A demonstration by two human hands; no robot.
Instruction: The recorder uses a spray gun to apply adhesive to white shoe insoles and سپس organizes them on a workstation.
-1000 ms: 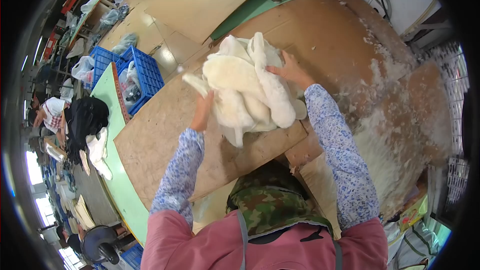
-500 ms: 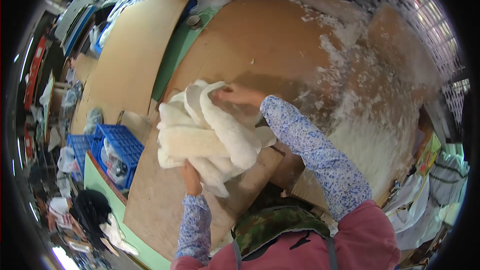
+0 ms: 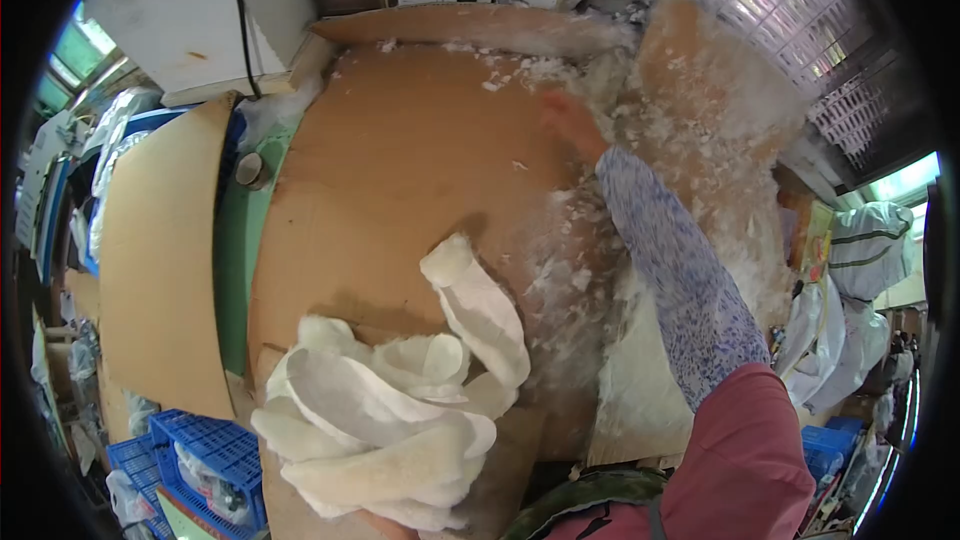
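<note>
A loose heap of white, fluffy padding pieces, curled and folded over one another, lies on brown cardboard at the lower left. One strip curls up from its right side. My left hand shows only in part at the heap's lower edge, with its fingers hidden beneath it. Far off to the right, my right hand is stretched over the cardboard beside scattered white fluff. Motion smears its fingers, and I see no padding piece with it. A blue-flowered sleeve covers that forearm.
The large cardboard sheet has a raised back edge. Another board leans at the left, beside a small cup on a green surface. Blue crates stand lower left. A fluff-covered grille is at the far right.
My right hand has left the padding heap and moved far and to the right, over the fluff. The heap's strip now stands loose. The view has shifted rightward.
</note>
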